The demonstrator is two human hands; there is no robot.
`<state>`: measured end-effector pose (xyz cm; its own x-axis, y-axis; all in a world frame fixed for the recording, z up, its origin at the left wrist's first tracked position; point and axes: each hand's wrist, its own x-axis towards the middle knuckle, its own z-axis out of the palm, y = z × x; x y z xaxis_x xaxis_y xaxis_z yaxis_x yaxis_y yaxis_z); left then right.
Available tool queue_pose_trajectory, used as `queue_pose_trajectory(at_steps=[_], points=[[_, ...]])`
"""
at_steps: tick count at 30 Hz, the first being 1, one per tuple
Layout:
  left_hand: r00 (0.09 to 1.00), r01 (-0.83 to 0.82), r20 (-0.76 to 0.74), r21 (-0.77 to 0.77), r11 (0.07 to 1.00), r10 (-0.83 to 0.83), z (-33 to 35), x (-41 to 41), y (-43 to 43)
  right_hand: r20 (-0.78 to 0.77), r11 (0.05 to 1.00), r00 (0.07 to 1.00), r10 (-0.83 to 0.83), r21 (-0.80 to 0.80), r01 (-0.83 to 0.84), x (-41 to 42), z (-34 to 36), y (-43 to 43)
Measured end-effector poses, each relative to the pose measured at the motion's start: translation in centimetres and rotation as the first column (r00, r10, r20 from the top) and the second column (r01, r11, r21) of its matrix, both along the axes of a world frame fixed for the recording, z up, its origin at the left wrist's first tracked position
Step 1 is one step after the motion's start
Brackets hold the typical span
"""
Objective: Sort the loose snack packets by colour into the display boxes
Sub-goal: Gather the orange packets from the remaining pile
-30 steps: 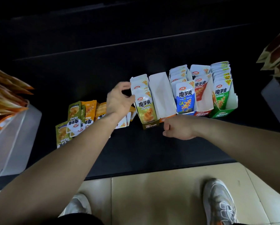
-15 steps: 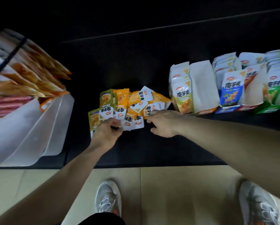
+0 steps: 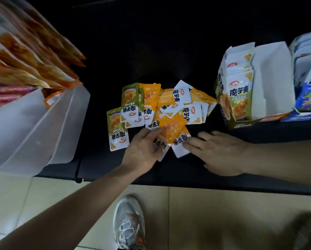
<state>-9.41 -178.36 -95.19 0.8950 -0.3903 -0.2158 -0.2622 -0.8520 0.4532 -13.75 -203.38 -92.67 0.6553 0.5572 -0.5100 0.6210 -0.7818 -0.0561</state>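
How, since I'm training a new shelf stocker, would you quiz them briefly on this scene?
1. True or false: the right hand rests straight fingers on a white-backed packet.
2. The left hand touches the topmost packet, coloured: A orange, B blue, C red.
3. Fill in: the display box nearest the loose pile holds ____ packets.
Key: 1 true; 2 A; 3 olive-green.

Loose orange and olive-green snack packets (image 3: 162,109) lie overlapped in a heap near the front edge of the dark shelf (image 3: 151,42). The olive display box (image 3: 236,91) stands at their right, part-filled.
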Motion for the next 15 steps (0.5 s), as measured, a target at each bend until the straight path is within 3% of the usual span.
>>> queue_pose_trajectory(at_steps=[3, 6, 9, 11, 13, 15], points=[[0.998, 0.049, 0.043, 0.092, 0.995, -0.053, -0.7, -0.5, -0.6, -0.001, 0.999, 0.999, -0.037, 0.038, 0.037, -1.1, -0.2, -1.2], [0.992, 0.009, 0.126, 0.098, 0.995, -0.021, -1.2, -1.7, -1.1, 0.047, 0.972, 0.988, -0.146, 0.193, 0.134, -2.0, -1.1, -1.0], [0.973, -0.054, 0.227, 0.048, 0.997, 0.042, -2.0, -2.1, -1.1, 0.199, 0.856, 0.911, -0.361, 0.458, 0.239, -1.4, -3.3, 0.7], [0.963, -0.064, 0.266, 0.029, 0.998, 0.054, -2.6, -1.8, -1.2, 0.192, 0.726, 0.804, -0.564, 0.578, 0.371, -0.3, -4.5, 1.6], [0.963, -0.113, 0.249, 0.009, 0.994, 0.107, -2.7, -1.7, -1.1, 0.144, 0.649, 0.741, -0.656, 0.610, 0.456, 0.3, -5.0, 2.5], [0.975, -0.166, 0.137, -0.084, 0.982, 0.177, -1.9, -2.1, -1.4, 0.165, 0.692, 0.756, -0.633, 0.558, 0.458, -0.1, -4.8, 2.6]])
